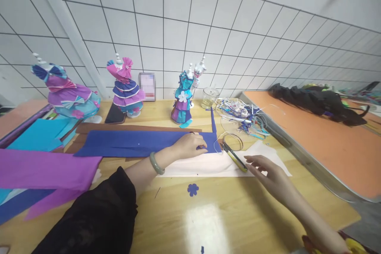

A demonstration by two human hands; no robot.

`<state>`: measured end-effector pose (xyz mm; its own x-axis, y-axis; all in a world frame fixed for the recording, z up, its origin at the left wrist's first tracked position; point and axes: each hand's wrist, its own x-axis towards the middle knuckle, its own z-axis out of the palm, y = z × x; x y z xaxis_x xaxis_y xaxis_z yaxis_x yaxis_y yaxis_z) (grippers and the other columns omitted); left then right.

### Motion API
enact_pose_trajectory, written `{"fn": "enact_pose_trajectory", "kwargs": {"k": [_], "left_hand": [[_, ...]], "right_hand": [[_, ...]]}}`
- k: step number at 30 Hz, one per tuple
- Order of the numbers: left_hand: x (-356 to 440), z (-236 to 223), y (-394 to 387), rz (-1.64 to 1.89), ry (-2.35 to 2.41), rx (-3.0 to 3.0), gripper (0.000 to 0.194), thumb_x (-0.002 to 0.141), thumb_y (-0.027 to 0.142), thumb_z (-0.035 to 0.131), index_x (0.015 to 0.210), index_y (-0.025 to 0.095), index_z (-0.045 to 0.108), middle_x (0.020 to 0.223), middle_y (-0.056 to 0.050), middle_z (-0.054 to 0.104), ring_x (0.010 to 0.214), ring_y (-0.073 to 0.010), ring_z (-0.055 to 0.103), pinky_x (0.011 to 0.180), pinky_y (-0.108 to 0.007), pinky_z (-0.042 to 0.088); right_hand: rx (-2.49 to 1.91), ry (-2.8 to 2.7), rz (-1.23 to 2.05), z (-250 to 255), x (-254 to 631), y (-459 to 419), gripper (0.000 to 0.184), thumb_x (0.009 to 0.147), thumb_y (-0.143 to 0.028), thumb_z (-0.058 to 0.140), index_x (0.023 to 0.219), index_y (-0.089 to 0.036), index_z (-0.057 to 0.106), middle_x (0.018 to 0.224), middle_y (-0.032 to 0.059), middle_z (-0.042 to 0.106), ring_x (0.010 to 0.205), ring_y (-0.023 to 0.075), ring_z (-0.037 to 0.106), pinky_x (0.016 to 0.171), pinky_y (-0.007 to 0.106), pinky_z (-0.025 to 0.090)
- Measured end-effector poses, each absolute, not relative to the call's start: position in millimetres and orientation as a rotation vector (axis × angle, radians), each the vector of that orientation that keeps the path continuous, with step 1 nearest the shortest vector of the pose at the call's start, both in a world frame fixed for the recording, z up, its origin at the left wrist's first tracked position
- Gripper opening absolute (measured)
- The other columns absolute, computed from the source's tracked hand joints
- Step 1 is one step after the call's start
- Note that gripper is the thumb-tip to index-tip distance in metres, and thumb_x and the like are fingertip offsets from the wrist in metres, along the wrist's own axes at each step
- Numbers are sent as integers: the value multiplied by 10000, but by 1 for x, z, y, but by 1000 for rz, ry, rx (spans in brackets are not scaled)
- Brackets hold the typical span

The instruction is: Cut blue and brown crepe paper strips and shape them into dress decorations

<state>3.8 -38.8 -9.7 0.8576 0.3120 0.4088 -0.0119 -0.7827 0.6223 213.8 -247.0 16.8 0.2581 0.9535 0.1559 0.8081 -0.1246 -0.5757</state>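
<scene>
My left hand point(190, 145) rests over the right end of a long dark blue strip of fabric or paper point(127, 143), fingers loosely bent, with a gap between thumb and forefinger. Beneath and in front of that strip lies a pale pink sheet point(196, 165). My right hand point(264, 168) is held above the sheet's right part, fingers apart, close to the yellow handles of a pair of scissors point(235, 158). The scissors' dark blades point up-left. A dark blue flower cut-out point(193, 189) lies on the wooden table point(160, 222), nearer to me.
Small dress forms in layered dresses point(71, 95) point(126, 91) point(182, 101) stand along the back. A phone point(148, 86) leans on the tiled wall. A glass point(210, 97) stands beside tangled ribbon scraps point(241, 113). Purple fabric point(44, 168) covers the left side.
</scene>
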Motion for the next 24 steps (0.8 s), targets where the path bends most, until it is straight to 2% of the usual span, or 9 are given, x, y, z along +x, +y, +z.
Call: {"fn": "enact_pose_trajectory", "kwargs": {"k": [4, 11, 17, 21, 24], "left_hand": [[3, -15, -37, 553, 157, 2530, 118, 711, 256, 593, 796, 232, 670, 778, -66, 629, 811, -209, 524, 709, -291, 364], [4, -24, -37, 526, 240, 2420, 56, 681, 258, 614, 673, 218, 653, 771, -67, 583, 807, -206, 518, 764, -304, 352], [4, -24, -37, 535, 182, 2549, 133, 734, 239, 542, 699, 219, 668, 793, -85, 587, 806, -213, 505, 721, -308, 340], [3, -25, -38, 545, 227, 2466, 95, 704, 243, 579, 694, 219, 670, 779, -75, 584, 788, -204, 504, 727, -301, 337], [3, -26, -37, 561, 231, 2443, 78, 693, 244, 594, 697, 222, 669, 775, -68, 583, 790, -200, 508, 739, -297, 339]], "right_hand": [[-1904, -1673, 307, 7, 195, -256, 261, 853, -390, 444, 952, -228, 624, 918, 87, 641, 795, 220, 621, 668, 349, 522], [-1698, -2090, 277, 12, 132, -255, 236, 890, -238, 416, 1038, -224, 599, 1012, 96, 620, 922, 214, 581, 781, 383, 490], [-1550, -2321, 75, 1, 89, -241, 231, 894, -214, 424, 1023, -157, 606, 946, 102, 637, 868, 215, 563, 752, 387, 467], [-1560, -2446, -69, -7, 81, -232, 202, 877, -166, 441, 951, -125, 625, 896, 113, 640, 802, 226, 559, 692, 389, 455], [-1568, -2508, -32, -6, 80, -229, 189, 857, -122, 451, 912, -122, 632, 907, 117, 637, 799, 237, 557, 684, 396, 447]]}}
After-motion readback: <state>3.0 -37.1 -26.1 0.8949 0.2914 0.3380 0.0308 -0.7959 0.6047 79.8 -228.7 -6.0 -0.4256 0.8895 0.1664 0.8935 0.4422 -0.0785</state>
